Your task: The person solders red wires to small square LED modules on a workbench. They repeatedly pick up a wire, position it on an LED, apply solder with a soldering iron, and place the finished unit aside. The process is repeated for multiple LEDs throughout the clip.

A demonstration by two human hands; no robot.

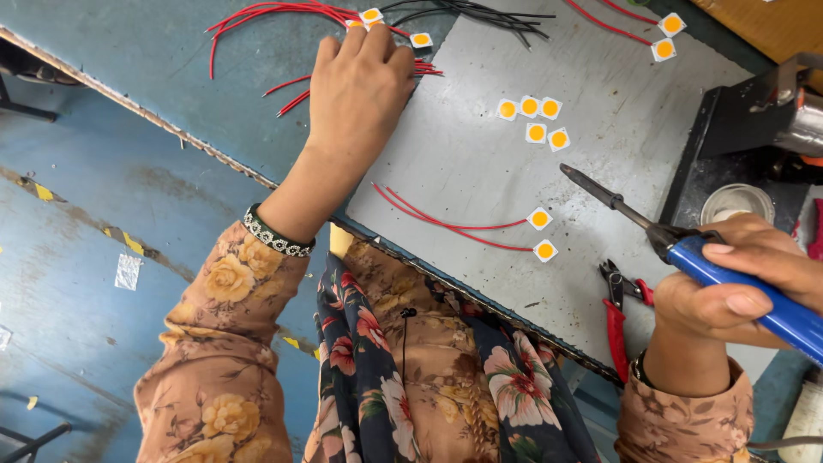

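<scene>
One large grey metal sheet (480,171) covers most of the blue worktable (163,51), and nearly all the small parts lie on it. Next in size is the dark stand (746,120) at the right edge, with a small round tin (735,202) just in front of it.

The right hand (737,283) is closed around the blue handle of a soldering iron (686,244) – its dark tip points up and to the left, above the sheet and touching nothing. The left hand (360,86) reaches far forward, palm down, fingers bent over a bundle of red wires (274,17) at the top of the table; whether the fingers pinch a wire I cannot tell, because the back of the hand hides them.

Red-handled cutters (615,309) lie on the sheet just beside the right wrist. Black wires (480,17) lie at the top edge, near the red ones.

The smallest things are the square white chips with a yellow circle – a group of five (533,118) in the middle of the sheet, and two more chips (542,233) nearer to the person, each joined to a long red wire
</scene>
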